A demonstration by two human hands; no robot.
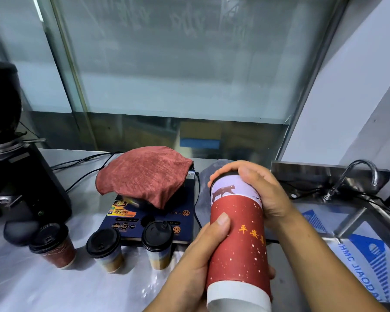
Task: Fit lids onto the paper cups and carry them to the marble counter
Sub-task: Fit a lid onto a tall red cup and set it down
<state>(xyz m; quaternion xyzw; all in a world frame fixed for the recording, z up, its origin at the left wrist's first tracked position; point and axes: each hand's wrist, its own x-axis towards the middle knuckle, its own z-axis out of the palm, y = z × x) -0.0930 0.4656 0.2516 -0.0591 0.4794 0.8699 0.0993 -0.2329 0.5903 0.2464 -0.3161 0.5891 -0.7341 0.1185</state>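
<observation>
A tall red paper cup (238,242) with a cat picture and orange characters is held up, tilted away from me. My left hand (198,262) grips its lower body, thumb across the red side. My right hand (257,192) covers its top, pressing on a black lid (223,174) that is mostly hidden by the fingers. Three shorter paper cups with black lids stand on the steel counter: a red-brown cup (54,246) at the left, a pale cup (106,249) in the middle, and a third pale cup (158,244) beside it.
Behind the cups lies a dark blue induction cooker (162,218) carrying a pot under a red cloth (144,174). A black coffee grinder (14,167) stands at the left. A steel sink with a tap (360,174) is at the right. Cables run along the glass back wall.
</observation>
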